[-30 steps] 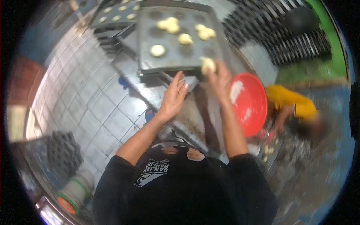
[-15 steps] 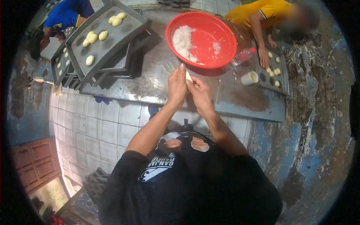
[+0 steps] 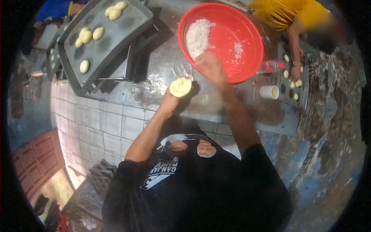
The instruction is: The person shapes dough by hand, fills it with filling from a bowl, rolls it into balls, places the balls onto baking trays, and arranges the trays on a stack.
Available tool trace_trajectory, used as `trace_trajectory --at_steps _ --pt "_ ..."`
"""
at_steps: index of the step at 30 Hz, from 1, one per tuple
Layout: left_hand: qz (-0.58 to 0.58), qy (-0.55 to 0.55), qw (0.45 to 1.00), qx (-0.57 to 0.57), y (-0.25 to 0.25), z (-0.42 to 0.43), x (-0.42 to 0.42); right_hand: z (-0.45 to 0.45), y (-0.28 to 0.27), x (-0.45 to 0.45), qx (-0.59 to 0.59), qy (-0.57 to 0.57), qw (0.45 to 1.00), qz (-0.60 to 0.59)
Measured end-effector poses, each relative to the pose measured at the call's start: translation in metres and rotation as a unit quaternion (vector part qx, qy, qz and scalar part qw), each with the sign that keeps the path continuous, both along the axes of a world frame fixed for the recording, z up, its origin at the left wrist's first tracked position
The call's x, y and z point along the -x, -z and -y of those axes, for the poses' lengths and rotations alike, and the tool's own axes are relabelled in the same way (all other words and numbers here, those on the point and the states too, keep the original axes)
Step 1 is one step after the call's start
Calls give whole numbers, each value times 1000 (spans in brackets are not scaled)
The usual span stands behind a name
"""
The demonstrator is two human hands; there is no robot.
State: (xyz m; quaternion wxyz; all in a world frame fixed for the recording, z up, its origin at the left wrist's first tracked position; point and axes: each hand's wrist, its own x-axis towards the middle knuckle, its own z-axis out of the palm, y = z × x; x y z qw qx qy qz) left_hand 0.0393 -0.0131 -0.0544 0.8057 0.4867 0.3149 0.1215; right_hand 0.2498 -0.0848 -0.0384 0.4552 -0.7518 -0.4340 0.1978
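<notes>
In my left hand [image 3: 169,103] rests a round, pale yellow piece of dough [image 3: 180,87], its uneven, folded face turned up, held above the near part of the table. The fingers curl under and around it. My right hand [image 3: 211,69] is over the near left rim of a red basin [image 3: 232,65], close to a heap of white, crumbly filling [image 3: 198,38]. Motion blurs its fingers, so whether they hold anything cannot be made out.
Metal trays [image 3: 104,58] with dough balls are stacked at the left. Right of the basin are a plastic bottle [image 3: 269,67], a white cup [image 3: 269,92] and another dough tray [image 3: 286,91], where a person in yellow [image 3: 278,13] reaches in. Someone in blue [image 3: 52,9] is at far left.
My hands were together around the dough; now the right has moved away to the basin, while the left keeps the dough, its face now visible. The view has shifted slightly.
</notes>
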Motion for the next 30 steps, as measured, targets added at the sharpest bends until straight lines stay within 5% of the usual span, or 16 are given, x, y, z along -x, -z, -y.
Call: trace_trajectory --at_steps 1,3,9,10,12,15,25,26,27,28,29,30 --pt "13 26 1000 -10 -6 -17 -6 -14 12 -39 7 55 998 -43" --pt "62 32 997 -20 -10 -44 -16 -36 52 -106 67 20 985 157" --pt "74 -16 996 -44 -15 -110 -35 -50 173 -174 131 -62 911 386" --pt "67 -32 997 -37 -22 -118 -38 -47 159 -178 137 -68 911 384" --pt "26 -19 997 -63 -22 -137 -38 -42 110 -178 209 170 963 0" --pt "-8 -5 995 -94 -29 -153 -53 -26 100 -190 194 126 958 172" --pt "-26 15 978 -208 -45 -152 -78 -39 149 -207 207 -17 928 308" --pt "-15 13 978 -206 -48 -145 -79 -38 123 -203 184 77 978 63" --pt "-2 12 979 -203 -48 -138 -79 -39 103 -200 148 160 958 -187" --pt "19 16 956 -293 -37 -134 -82 -37 100 -206 52 131 938 -317" --pt "-37 25 888 -458 -42 -129 -84 -43 73 -199 42 123 942 -310" --pt "-34 19 906 -421 -40 -120 -90 -46 25 -177 57 100 933 -341"
